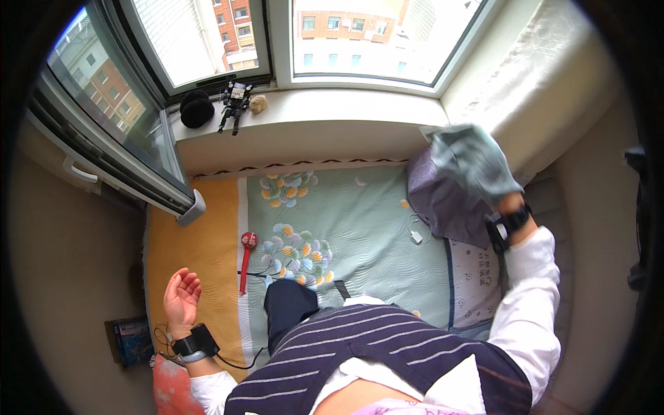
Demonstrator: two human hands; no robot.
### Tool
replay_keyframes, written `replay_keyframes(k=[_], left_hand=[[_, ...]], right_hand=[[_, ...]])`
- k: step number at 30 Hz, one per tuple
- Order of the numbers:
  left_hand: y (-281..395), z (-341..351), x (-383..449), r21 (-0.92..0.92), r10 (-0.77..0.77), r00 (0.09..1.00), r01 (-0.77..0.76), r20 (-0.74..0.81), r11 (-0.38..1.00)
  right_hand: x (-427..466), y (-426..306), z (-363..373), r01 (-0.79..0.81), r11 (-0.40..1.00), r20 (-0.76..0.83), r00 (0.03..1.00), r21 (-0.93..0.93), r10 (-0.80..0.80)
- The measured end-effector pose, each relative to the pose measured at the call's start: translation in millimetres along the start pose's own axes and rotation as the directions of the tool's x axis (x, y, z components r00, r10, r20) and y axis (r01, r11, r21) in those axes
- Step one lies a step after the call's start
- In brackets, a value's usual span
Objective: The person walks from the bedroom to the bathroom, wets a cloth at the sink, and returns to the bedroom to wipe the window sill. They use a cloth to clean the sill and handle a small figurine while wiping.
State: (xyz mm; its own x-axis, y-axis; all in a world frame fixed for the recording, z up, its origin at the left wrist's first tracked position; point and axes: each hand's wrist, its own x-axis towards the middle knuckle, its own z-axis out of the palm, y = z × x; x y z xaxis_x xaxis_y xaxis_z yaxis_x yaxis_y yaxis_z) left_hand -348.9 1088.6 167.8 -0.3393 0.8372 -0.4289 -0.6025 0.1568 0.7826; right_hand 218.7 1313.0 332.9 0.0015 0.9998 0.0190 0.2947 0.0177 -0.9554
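Observation:
My right hand (508, 202) is shut on a grey-green cloth (467, 158), which is blurred and drapes over most of the hand. The cloth is above a purple-grey pillow (446, 202), near the right end of the white windowsill (353, 106). Whether it touches the sill or the curtain, I cannot tell. My left hand (182, 301) is held out at the lower left over the yellow band of the bed cover (207, 223). It is empty, its palm turned up and its fingers loosely curled. A red stick-shaped object with a round head (249, 241) lies to its right.
An opened window sash (135, 140) juts inward at the left. On the sill stand a black round object (197, 109), a small black robot figure (237, 101) and a tan ball (258, 104). A white charger with cable (416, 237) lies by the pillow. A light curtain (539, 78) hangs at right.

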Motion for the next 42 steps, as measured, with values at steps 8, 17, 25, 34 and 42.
replay_keyframes(k=[8,17,25,34,42], left_hand=[[47.0,50.2,147.1,0.063,-0.161,0.940,0.149,0.301,0.987],[32.1,106.2,223.0,0.040,-0.332,0.851,0.347,0.407,0.937],[16.2,181.0,268.0,0.153,-0.357,0.785,0.326,0.507,0.933],[-70.9,294.5,332.4,0.284,-0.376,0.896,0.307,0.235,0.908],[-148.4,355.7,480.2,0.993,-0.053,0.993,-0.102,0.105,0.055]], right_hand=[[152.2,74.4,218.7,0.095,0.942,-0.163,0.975,-0.321,-0.154],[164.6,83.6,210.3,0.082,0.909,-0.240,0.951,-0.408,-0.194],[145.1,67.8,52.2,-0.003,0.699,-0.431,0.789,-0.715,-0.437],[369.8,241.9,244.0,0.463,0.196,0.366,0.846,-0.864,-0.387],[439.1,376.2,81.7,0.312,0.485,0.110,0.910,-0.817,-0.399]])
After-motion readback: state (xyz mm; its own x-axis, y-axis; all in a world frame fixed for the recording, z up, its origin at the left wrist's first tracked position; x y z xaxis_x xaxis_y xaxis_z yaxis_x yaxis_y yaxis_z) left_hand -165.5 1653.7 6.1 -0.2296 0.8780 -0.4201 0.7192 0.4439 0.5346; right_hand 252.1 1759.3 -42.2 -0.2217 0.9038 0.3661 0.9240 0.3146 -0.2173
